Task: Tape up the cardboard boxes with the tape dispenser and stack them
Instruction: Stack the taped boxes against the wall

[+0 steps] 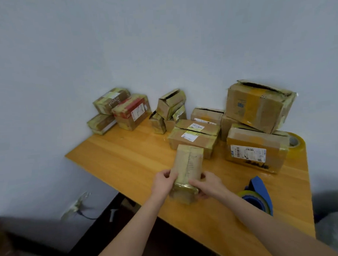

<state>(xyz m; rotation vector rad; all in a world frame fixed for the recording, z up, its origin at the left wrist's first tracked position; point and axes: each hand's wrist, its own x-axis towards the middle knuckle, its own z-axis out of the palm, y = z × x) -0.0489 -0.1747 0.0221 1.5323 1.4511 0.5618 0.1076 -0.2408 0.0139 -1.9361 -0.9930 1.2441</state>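
Holding the small box (187, 169): both hands have it at the near edge of the table (127, 160), long way pointing to the wall.
Left hand (163, 182): fingers curl round the left side of the small box.
Right hand (206, 186): thumb lies on the shiny near end, and the other fingers wrap the right side.
Step in hand: I think the tape on this box is being checked or pressed flat. Shiny tape shows on its near end and along the top.
Next move: if the tape is good, the box should go onto a pile. It is narrow, so it needs a flat box under it. If not, one hand must let go to get the tape dispenser.
Tape dispenser (259, 193): blue, with a roll on it, lying on the table just right of the right arm. No hand is on it.
Piles: a left pile (123, 110) by the wall, a middle pile (170, 108), and two flat boxes (195, 138) right behind the small box.
Big top box (259, 105): it leans on other boxes at the right. Its top gapes open and is dark inside, so I cannot tell what is in it.
Spare tape roll (295, 140): at the far right edge of the table.
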